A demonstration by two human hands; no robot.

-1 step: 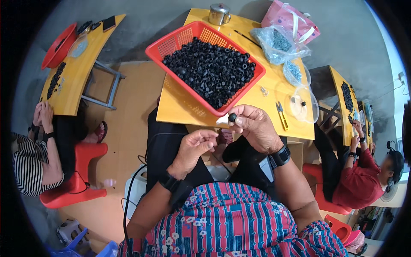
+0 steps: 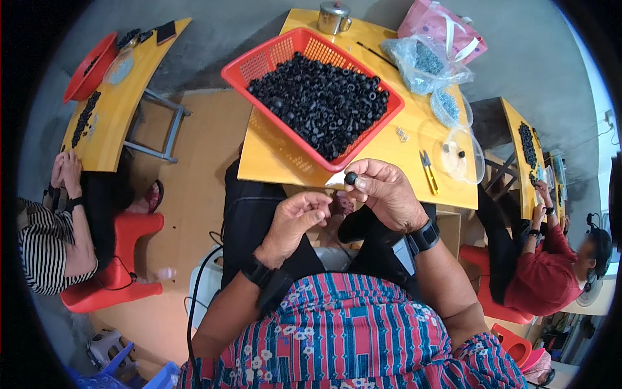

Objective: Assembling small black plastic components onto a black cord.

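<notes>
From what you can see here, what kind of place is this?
Probably a small hand-assembly workshop: a red plastic mesh basket heaped with small black ring-shaped parts, several low yellow wooden tables, and other seated people handling similar parts.

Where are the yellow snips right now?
In the head view, the yellow snips lie on the yellow table, right of the red basket, beside a clear round dish, just beyond the right hand.

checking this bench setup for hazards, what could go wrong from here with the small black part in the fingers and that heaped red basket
1. The small round black part is pinched only at the right hand's fingertips, over the lap beyond the yellow wooden table; a slip would probably drop it to the floor.
2. The red plastic mesh basket sits tilted and heaped with black parts; a knock might spill them.
</notes>
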